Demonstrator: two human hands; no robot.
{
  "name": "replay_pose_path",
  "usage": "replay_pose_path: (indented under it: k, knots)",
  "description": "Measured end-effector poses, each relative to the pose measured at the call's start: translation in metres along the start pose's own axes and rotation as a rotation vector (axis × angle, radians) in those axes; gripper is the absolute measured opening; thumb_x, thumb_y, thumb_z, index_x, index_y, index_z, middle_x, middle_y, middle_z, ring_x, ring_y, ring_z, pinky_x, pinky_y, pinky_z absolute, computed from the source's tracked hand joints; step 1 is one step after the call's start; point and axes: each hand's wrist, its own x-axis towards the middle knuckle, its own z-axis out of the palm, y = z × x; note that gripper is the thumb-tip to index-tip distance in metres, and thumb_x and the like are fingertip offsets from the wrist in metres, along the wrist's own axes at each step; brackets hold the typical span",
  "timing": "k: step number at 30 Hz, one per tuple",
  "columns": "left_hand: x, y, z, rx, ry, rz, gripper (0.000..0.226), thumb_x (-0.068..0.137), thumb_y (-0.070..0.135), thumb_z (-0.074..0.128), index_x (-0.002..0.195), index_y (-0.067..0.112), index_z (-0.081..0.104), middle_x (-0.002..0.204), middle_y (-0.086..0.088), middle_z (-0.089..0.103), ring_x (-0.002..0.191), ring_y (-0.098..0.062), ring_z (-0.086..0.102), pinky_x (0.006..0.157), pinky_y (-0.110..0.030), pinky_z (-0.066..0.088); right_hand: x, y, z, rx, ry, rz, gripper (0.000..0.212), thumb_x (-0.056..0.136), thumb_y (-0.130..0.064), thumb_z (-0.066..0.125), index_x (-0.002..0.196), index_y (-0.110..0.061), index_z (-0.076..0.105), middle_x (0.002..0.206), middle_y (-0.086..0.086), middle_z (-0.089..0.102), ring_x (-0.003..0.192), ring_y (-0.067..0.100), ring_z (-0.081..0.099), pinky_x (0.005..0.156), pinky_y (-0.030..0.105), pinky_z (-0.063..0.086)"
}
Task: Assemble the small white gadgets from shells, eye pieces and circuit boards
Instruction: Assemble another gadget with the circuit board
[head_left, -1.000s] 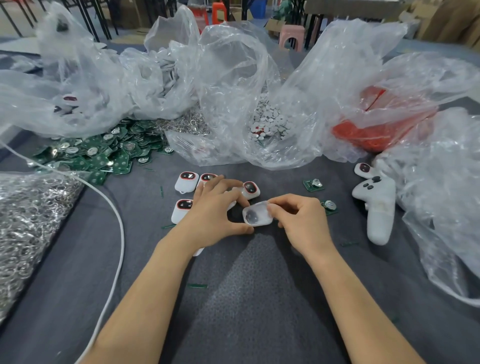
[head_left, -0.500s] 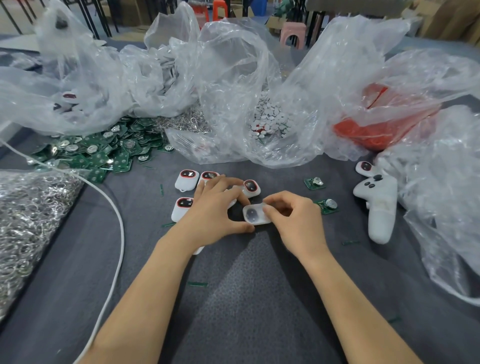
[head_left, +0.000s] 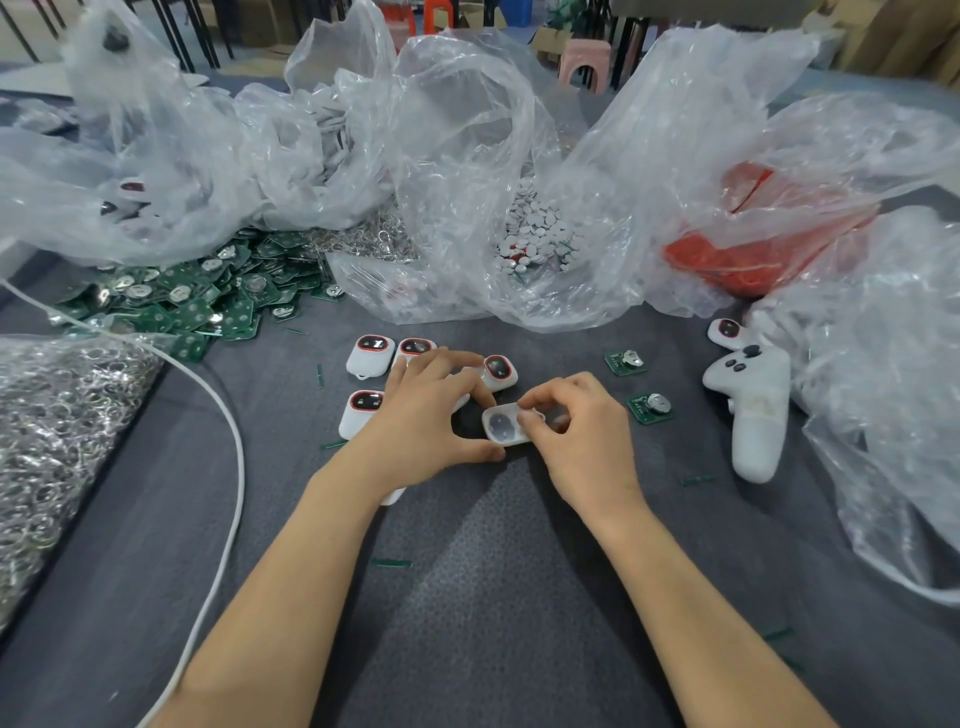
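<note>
An open white shell (head_left: 503, 426) lies on the grey cloth at the centre, hollow side up. My left hand (head_left: 434, 415) holds its left end between thumb and curled fingers. My right hand (head_left: 582, 431) pinches its right end, fingertips inside the hollow. Several finished white gadgets with red-rimmed dark eyes (head_left: 370, 354) lie just behind and under my left hand. Two green circuit boards (head_left: 626, 361) with coin cells lie to the right. A heap of green boards (head_left: 192, 296) lies at the left back.
Clear plastic bags (head_left: 467, 171) crowd the back and right; one holds small white discs (head_left: 537, 236), another red parts (head_left: 763, 234). A white controller (head_left: 753, 410) lies at the right. A bag of metal rings (head_left: 57, 415) and a white cable (head_left: 228, 467) are at the left.
My right fingers have shifted further over the shell's right end and into its hollow. The left hand and the shell stay in place.
</note>
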Motion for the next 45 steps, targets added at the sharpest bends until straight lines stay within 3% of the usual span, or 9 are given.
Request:
replay_pose_path:
  k: [9,13,17,20,24,28,34,38,45]
  knots:
    - [0.000,0.003,-0.003,0.020,-0.002,0.053,0.055,0.062,0.040,0.084,0.109,0.027,0.060,0.131,0.010,0.048,0.130,-0.019,0.035,0.111,-0.046,0.021,0.002,0.002,-0.001,0.022,-0.012,0.029,0.018,0.080,-0.013,0.072,0.094,-0.023,0.068,0.096,-0.005,0.056,0.062,0.002,0.053,0.061,0.005,0.039]
    - [-0.001,0.006,-0.002,-0.017,-0.002,0.117,0.036,0.067,0.032,0.084,0.095,0.024,0.064,0.134,0.011,0.047,0.137,-0.023,0.028,0.113,-0.044,0.019,0.002,0.001,-0.005,0.087,0.057,0.005,0.015,0.083,-0.009,0.069,0.084,-0.024,0.066,0.091,-0.003,0.059,0.065,0.001,0.053,0.064,0.003,0.039]
    - [-0.002,0.004,-0.001,-0.034,-0.040,0.074,0.024,0.072,0.033,0.081,0.089,0.023,0.069,0.136,0.014,0.046,0.142,-0.017,0.020,0.116,-0.037,0.016,0.002,0.000,-0.006,0.034,0.094,-0.049,0.011,0.084,-0.009,0.067,0.082,-0.020,0.068,0.085,-0.005,0.058,0.069,0.007,0.055,0.065,0.017,0.045]
    - [0.001,-0.004,-0.015,-0.129,0.122,0.054,0.026,0.076,0.033,0.079,0.098,0.024,0.069,0.127,0.011,0.053,0.128,-0.004,0.035,0.106,-0.022,0.023,0.002,0.001,-0.006,0.001,0.084,-0.089,0.006,0.084,-0.012,0.069,0.085,-0.018,0.069,0.086,-0.004,0.059,0.072,0.011,0.056,0.068,0.027,0.048]
    - [-0.002,-0.057,-0.051,0.090,0.510,-0.267,0.033,0.087,0.022,0.065,0.119,0.015,0.063,0.128,-0.005,0.055,0.125,-0.019,0.042,0.107,-0.031,0.028,0.001,0.002,-0.003,-0.032,-0.035,-0.103,0.015,0.081,-0.024,0.073,0.094,-0.018,0.071,0.095,-0.004,0.058,0.088,0.015,0.057,0.076,0.027,0.042]
    - [-0.012,-0.113,-0.073,0.433,0.337,-0.575,0.045,0.095,0.021,0.052,0.138,0.011,0.048,0.145,-0.011,0.043,0.133,-0.034,0.036,0.110,-0.044,0.030,-0.002,-0.001,0.001,-0.084,-0.090,-0.128,0.014,0.080,-0.022,0.073,0.091,-0.014,0.072,0.092,-0.003,0.058,0.087,0.019,0.056,0.074,0.027,0.039]
    - [-0.008,-0.118,-0.079,0.394,0.387,-0.449,0.024,0.090,0.002,0.053,0.110,0.002,0.068,0.118,-0.017,0.057,0.108,-0.037,0.047,0.090,-0.043,0.039,-0.003,-0.002,0.004,-0.017,-0.112,-0.134,0.009,0.081,-0.019,0.074,0.087,-0.013,0.073,0.088,-0.003,0.061,0.073,0.013,0.057,0.072,0.028,0.044]
    - [-0.003,-0.111,-0.083,0.427,0.389,-0.422,0.015,0.082,-0.005,0.055,0.094,0.001,0.063,0.100,-0.019,0.054,0.089,-0.035,0.053,0.073,-0.040,0.041,-0.004,-0.002,0.001,0.039,-0.087,-0.122,0.002,0.081,-0.015,0.073,0.083,-0.015,0.072,0.085,-0.005,0.061,0.072,0.005,0.059,0.070,0.022,0.043]
    - [0.004,-0.096,-0.092,0.219,0.553,-0.397,0.051,0.081,-0.008,0.058,0.126,0.016,0.056,0.095,-0.011,0.068,0.087,-0.026,0.064,0.079,-0.031,0.048,-0.003,-0.001,0.000,0.082,-0.057,-0.083,0.006,0.084,-0.009,0.069,0.082,-0.014,0.072,0.087,-0.004,0.060,0.072,-0.001,0.057,0.065,0.005,0.038]
